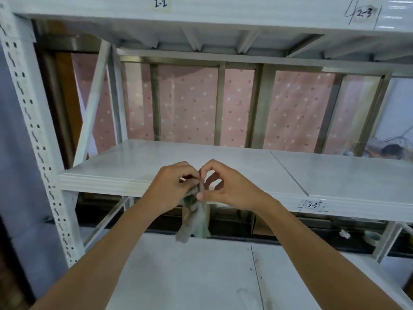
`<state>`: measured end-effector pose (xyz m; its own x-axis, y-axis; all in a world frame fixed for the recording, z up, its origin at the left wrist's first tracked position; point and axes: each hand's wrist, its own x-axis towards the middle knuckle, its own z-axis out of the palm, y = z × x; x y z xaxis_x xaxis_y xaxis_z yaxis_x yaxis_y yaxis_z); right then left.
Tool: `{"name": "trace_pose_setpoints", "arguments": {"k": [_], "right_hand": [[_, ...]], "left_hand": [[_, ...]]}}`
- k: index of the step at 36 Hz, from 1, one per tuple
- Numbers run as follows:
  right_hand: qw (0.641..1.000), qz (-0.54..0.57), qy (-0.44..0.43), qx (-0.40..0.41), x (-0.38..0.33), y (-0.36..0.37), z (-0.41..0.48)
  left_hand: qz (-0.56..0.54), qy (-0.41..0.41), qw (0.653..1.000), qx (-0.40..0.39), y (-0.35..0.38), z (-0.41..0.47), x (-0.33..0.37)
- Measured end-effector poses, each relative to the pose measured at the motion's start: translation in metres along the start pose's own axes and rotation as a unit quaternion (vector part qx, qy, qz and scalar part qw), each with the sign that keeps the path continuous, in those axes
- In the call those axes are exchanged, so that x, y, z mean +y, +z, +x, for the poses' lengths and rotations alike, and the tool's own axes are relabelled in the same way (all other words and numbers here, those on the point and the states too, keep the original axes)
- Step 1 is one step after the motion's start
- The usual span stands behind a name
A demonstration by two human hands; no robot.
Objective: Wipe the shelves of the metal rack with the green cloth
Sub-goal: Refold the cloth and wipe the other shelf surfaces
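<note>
A white metal rack fills the view, with a middle shelf (138,162) at hand height, a lower shelf (190,276) below and an upper shelf (223,21) overhead. The green cloth (195,222) hangs bunched in front of the middle shelf's front edge. My left hand (172,191) grips its top from the left. My right hand (225,189) pinches the same top edge between thumb and fingers from the right. Both hands meet just above the shelf's lip; the cloth's lower end dangles free over the lower shelf.
A perforated white upright (33,135) stands at the left with a diagonal brace behind. Labels read 2-2, 2-3 and 3-3 (312,205). A pink dotted curtain (190,104) hangs behind a window frame. Small items lie on the sill at the lower right (371,237).
</note>
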<state>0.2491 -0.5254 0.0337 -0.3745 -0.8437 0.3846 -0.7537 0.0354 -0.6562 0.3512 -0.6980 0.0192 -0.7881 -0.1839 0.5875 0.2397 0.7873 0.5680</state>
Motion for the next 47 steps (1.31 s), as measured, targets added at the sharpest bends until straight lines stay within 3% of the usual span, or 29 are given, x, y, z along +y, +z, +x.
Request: {"name": "trace_pose_setpoints", "arguments": {"k": [4,8,12,14,20,26,31,35,38,41,43,47], "right_hand": [[0.999,0.016,-0.009,-0.029,0.008,-0.006,-0.001],[0.993,0.003,-0.020,-0.116,0.021,-0.025,-0.011],[0.991,0.002,-0.025,-0.129,0.030,-0.042,-0.017],[0.994,0.003,-0.024,-0.106,0.033,-0.049,-0.020],[0.996,0.007,-0.060,0.065,0.043,-0.053,-0.020],[0.975,0.122,-0.023,0.183,0.044,-0.078,-0.032],[0.971,-0.070,-0.048,0.222,0.052,-0.096,-0.043],[0.963,-0.109,-0.054,0.243,0.056,-0.100,-0.054],[0.974,-0.025,0.081,0.210,0.052,-0.105,-0.063],[0.961,0.092,0.220,0.142,0.045,-0.112,-0.069],[0.941,0.179,0.261,0.122,0.040,-0.119,-0.070],[0.894,0.339,0.257,0.140,0.028,-0.128,-0.070]], "left_hand": [[-0.082,-0.046,0.995,0.045,0.002,0.006,-0.001],[-0.156,-0.073,0.983,0.068,0.005,0.017,0.003],[-0.228,-0.089,0.967,0.064,0.009,0.029,0.015],[-0.261,-0.095,0.958,0.068,0.013,0.035,0.019],[-0.325,-0.127,0.935,0.062,0.034,0.048,0.036],[-0.342,-0.100,0.934,-0.025,0.049,0.051,0.050],[-0.346,-0.072,0.934,-0.045,0.068,0.054,0.060],[-0.348,-0.074,0.933,-0.059,0.079,0.062,0.058],[-0.367,-0.068,0.926,-0.066,0.088,0.067,0.060],[-0.356,-0.054,0.933,-0.028,0.099,0.074,0.061],[-0.302,-0.026,0.953,0.021,0.108,0.076,0.058],[-0.122,0.139,0.974,0.129,0.127,0.076,0.055]]}}
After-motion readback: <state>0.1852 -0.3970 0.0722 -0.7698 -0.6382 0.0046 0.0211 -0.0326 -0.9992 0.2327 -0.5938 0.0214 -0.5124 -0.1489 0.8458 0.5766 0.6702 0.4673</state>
